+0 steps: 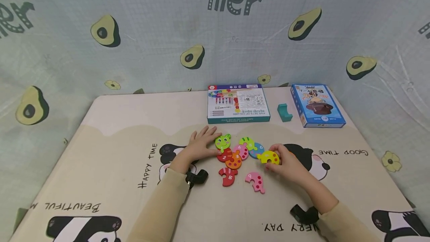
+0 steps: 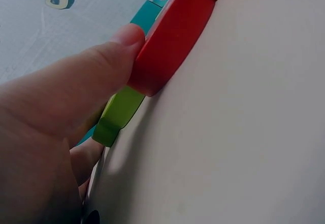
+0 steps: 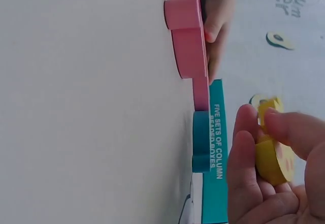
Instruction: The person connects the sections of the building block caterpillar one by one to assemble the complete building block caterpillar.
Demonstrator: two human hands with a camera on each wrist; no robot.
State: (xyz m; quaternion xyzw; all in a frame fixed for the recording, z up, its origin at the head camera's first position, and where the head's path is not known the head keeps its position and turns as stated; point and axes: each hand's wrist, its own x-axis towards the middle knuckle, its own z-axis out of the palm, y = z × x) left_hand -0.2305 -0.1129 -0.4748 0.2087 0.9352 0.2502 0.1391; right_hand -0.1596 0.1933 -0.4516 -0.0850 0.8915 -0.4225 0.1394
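Numbered wooden caterpillar puzzle pieces lie on the table. My left hand [image 1: 199,147] is spread beside the green head piece [image 1: 223,142]; its thumb touches the side of the red piece 2 [image 2: 175,38]. From there the orange piece 3 [image 1: 234,161], a pink piece [image 1: 241,151], the green piece 5 [image 1: 247,143] and a blue piece [image 1: 256,150] join in a chain. My right hand [image 1: 285,163] pinches a yellow spotted piece [image 3: 273,160], raised off the table beside the blue one. A red piece 8 [image 1: 228,177] and a pink piece 9 [image 1: 255,182] lie apart, nearer me.
At the back lie a white and teal box [image 1: 238,104] and a blue box [image 1: 318,105], with a teal curved block [image 1: 284,112] between them. A printed cloth covers the table [image 1: 111,152]; an avocado-patterned curtain [image 1: 151,29] hangs behind it.
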